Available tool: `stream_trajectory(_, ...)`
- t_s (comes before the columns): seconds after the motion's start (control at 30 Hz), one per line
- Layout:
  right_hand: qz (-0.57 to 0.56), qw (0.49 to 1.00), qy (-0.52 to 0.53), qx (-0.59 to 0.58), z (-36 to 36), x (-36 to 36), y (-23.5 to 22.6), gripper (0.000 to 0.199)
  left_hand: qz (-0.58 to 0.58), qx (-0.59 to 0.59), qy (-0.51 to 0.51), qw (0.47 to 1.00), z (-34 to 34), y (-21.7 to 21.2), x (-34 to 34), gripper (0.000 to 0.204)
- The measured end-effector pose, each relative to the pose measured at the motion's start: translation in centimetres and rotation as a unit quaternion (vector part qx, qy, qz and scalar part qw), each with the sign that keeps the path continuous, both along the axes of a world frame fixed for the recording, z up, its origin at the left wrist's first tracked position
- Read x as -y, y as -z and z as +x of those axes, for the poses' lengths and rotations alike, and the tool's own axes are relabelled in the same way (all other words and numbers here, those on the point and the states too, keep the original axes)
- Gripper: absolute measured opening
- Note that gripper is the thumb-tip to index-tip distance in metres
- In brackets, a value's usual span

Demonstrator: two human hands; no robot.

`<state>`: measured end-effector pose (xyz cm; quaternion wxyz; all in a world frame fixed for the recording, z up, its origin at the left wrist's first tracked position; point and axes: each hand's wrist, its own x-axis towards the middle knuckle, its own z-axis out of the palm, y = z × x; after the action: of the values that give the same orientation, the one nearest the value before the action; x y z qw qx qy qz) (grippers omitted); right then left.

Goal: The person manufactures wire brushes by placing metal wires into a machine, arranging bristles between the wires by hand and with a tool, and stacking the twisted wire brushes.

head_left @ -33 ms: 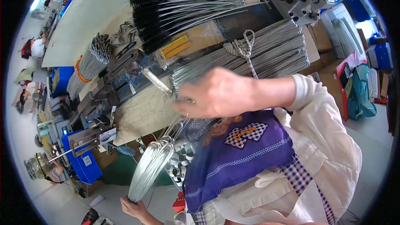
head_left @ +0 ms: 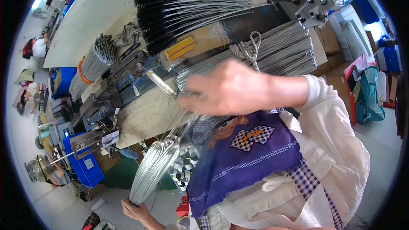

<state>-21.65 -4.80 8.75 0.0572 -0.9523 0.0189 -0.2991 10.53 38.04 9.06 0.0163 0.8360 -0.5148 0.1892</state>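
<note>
The lower end of a tilted bundle of looped silvery wires [head_left: 154, 171] is gripped in the left hand [head_left: 135, 210], to the left of the purple apron [head_left: 260, 157]. Just above the bundle's upper ends, the right hand [head_left: 232, 88] is blurred, so whether any wire is pinched there cannot be told. Black-bristled brushes [head_left: 151, 19] are piled beyond.

A shiny silver wire bundle [head_left: 154, 167] slants, looped end uppermost.

Brushes [head_left: 183, 4] lie behind the wire pile [head_left: 283, 49], apparently on the table [head_left: 85, 38].
</note>
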Motion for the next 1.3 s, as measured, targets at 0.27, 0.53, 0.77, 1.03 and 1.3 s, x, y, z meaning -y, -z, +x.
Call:
stream_trajectory(0.27, 0.070, 0.968, 0.201, -0.136, -8.4, 5.1, -4.4, 0.046, 0.008, 0.160, 0.158, 0.974, -1.3, -2.3, 15.4, 0.016)
stream_trajectory(0.53, 0.276, 0.935, -0.090, -0.204, 1.0, 0.9, 6.9, 0.045, 0.068, 0.218, 0.134, 0.964, 3.4, -9.8, 11.1, 0.020)
stream_trajectory(0.77, 0.130, 0.964, -0.143, -0.182, 8.7, -2.4, 6.8, 0.036, 0.028, 0.263, -0.015, 0.964, 5.3, -11.2, 0.7, 0.037)
stream_trajectory(1.03, 0.141, 0.933, -0.081, -0.320, 6.3, -0.1, 7.0, 0.024, 0.059, 0.240, -0.114, 0.962, 7.2, -11.2, -3.1, 0.049)
stream_trajectory(1.3, 0.138, 0.930, -0.105, -0.324, 3.2, 0.2, 6.7, 0.024, -0.002, 0.267, -0.112, 0.957, 6.3, -11.0, -4.9, 0.030)
